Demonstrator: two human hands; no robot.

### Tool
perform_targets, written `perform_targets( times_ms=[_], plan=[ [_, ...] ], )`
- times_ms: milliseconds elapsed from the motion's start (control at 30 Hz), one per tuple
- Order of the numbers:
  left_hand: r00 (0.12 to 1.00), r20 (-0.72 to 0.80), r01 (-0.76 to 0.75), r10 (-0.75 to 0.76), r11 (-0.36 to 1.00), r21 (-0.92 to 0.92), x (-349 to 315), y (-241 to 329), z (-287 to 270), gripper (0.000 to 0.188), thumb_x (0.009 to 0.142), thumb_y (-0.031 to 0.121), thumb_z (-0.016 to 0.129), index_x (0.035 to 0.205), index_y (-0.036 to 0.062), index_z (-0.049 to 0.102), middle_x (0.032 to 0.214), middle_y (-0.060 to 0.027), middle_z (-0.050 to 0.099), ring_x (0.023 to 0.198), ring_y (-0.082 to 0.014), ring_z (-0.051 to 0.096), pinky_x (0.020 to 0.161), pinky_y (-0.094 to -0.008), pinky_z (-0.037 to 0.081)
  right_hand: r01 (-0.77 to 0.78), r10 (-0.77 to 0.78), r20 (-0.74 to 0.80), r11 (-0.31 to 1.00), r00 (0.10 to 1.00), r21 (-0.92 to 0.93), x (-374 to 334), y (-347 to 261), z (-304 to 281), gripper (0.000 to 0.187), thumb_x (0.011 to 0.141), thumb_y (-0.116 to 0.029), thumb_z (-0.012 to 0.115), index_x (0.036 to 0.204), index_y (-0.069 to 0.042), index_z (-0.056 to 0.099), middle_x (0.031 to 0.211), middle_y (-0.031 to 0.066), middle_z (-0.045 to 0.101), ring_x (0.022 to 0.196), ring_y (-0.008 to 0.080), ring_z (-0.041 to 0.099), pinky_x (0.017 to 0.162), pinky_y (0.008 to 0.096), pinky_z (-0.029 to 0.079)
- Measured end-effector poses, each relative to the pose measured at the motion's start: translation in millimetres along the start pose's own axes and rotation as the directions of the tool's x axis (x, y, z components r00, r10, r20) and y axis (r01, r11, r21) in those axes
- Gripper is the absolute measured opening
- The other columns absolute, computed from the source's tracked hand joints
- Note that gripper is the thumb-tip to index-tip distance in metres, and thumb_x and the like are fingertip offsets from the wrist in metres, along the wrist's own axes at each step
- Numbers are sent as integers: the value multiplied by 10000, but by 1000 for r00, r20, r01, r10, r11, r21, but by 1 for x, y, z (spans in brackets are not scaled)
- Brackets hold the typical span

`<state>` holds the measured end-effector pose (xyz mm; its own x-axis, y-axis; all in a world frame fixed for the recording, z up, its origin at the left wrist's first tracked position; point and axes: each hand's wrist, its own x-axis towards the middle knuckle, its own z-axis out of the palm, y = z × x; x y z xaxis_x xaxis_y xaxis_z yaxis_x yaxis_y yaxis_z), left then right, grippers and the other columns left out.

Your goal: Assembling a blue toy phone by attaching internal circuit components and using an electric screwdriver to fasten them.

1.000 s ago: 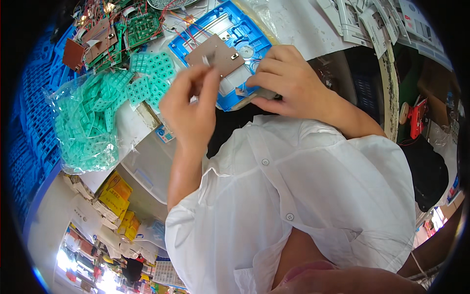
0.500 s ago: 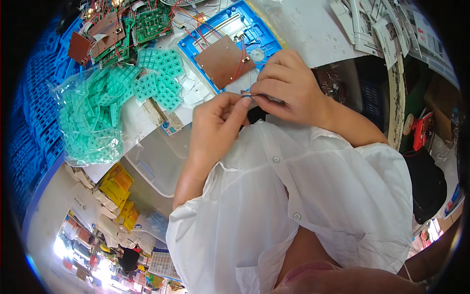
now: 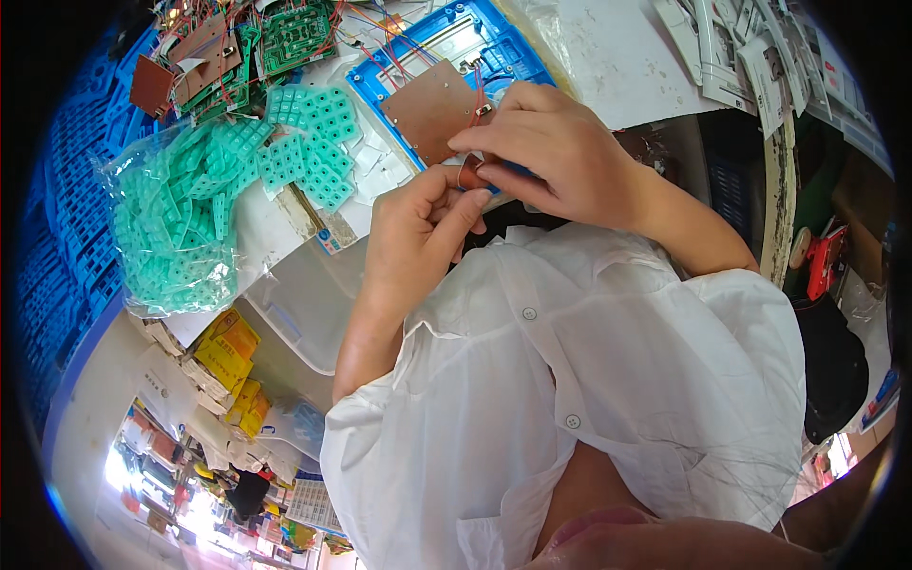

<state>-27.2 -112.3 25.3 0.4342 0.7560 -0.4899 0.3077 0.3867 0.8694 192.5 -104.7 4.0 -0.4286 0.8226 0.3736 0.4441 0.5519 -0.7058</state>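
Observation:
My left hand [image 3: 418, 233] is closed, thumb and forefinger pinching a small piece at the table's front edge. Beside it, my right hand [image 3: 565, 157] has its thumb and fingers bent around the same spot. A thin wire seems to run between the fingertips, but the piece is too small and covered to name. Just beyond the hands lies a blue plastic housing [image 3: 529, 59], its inside facing up. On it rests a brown circuit board [image 3: 432, 109] with red wires attached. My right hand hides the housing's near right part.
A clear bag of turquoise rubber keypads [image 3: 171, 252] sits at the left, with loose keypads [image 3: 318, 142] beside it. Green circuit boards [image 3: 294, 40] and wires pile up behind. White plastic panels [image 3: 760, 71] lie far right. Below the table edge is a translucent bin [image 3: 309, 309].
My right hand has shifted slightly up, and its fingers have turned over the pinched spot. My left hand stays nearly in place, still pinching.

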Motion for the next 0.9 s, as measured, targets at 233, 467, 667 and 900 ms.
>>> perform_targets(
  times_ms=[233,467,667,900],
  plan=[
    [943,-106,-258,315,895,364,3,-3,0,147,937,146,747,943,4,707,703,-67,691,546,-123,601,520,-290,448,37,-35,88,999,995,-18,12,3,-5,79,907,-174,701,920,-115,651,868,1,657,887,244,598,783,391,456],
    [938,-15,-323,347,888,326,7,-2,-5,77,977,74,657,957,12,700,761,-68,719,565,-192,599,552,-306,478,15,-17,112,1000,994,18,13,7,-6,110,939,-217,675,890,-122,650,848,-3,657,869,240,596,787,384,431],
    [992,51,-117,118,993,-20,1,6,-14,131,995,19,608,1094,-11,688,805,-40,737,579,-47,556,533,-230,437,-85,73,114,991,991,99,11,9,-11,99,923,-203,684,896,-108,668,820,35,652,837,266,587,782,402,447],
    [962,-134,-237,239,971,33,0,-6,-4,87,910,-35,687,996,-21,687,743,31,662,575,31,475,510,-165,345,-125,112,112,985,987,115,13,4,-11,106,901,-187,707,890,-91,664,798,60,643,831,280,585,762,414,460]
  ],
)
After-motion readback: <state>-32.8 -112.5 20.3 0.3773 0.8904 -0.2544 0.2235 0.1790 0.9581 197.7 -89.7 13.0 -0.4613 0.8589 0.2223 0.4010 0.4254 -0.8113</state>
